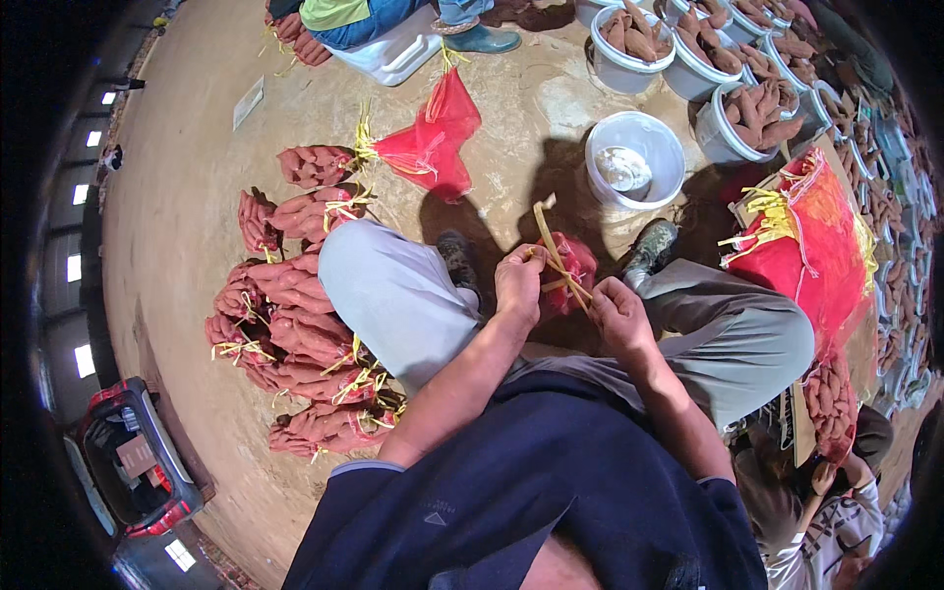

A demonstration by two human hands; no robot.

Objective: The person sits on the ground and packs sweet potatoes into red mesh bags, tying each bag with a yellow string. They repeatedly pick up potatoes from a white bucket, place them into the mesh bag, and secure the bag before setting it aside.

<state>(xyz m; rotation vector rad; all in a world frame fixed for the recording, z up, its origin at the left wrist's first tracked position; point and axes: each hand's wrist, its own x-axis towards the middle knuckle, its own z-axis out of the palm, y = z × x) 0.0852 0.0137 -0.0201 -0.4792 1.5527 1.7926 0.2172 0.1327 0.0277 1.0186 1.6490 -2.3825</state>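
Note:
Between my knees stands a red mesh bag [579, 259], its neck gathered and a yellow tie strap [554, 240] crossed over it. My left hand [520, 276] pinches one part of the strap on the left side of the neck. On the right, my right hand [619, 310] grips another end of the strap. The strap's two lengths cross above the bag, and one loose end sticks up away from me. My legs and the shadow between them partly hide the bag, so its contents are hard to make out.
Filled mesh bags of sweet potatoes [306, 324] lie piled at left. Flat red mesh bags [435, 136] lie ahead. A white bucket [636, 162] stands beyond my right foot, near buckets of sweet potatoes [752, 114]. More red bags [804, 243] are at right. People sit ahead and behind right.

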